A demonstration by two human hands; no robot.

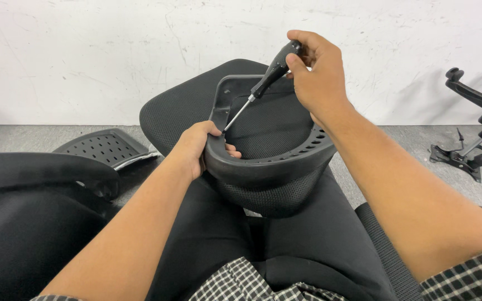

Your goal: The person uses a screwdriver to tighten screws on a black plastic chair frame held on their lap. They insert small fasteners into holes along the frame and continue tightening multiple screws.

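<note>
Left hand (199, 146): forearm reaching forward from the lower left, fingers curled tight over the near left rim of a curved black plastic frame backed with black mesh fabric (274, 161), thumb on the outer face, fingertips inside the rim.

Right hand (318, 71): forearm coming in from the lower right, wrist raised, fingers wrapped closed about the handle of a black-handled screwdriver with a thin steel shaft (266, 81). The tool slants down and to the left; its tip meets the inner left wall of the frame, just above the left hand.

Frame: oval, open side facing up, a row of small slots along the right inner wall, mesh bulging beneath the near edge. It rests on the person's lap, over black trousers (285, 245).

Surroundings: a black mesh seat cushion (179, 106) lies on the grey floor behind the frame; a perforated black plastic panel (102, 147) at left; a black chair armrest (40, 173) in the left foreground; loose black chair parts (478, 136) at far right against the white wall.
</note>
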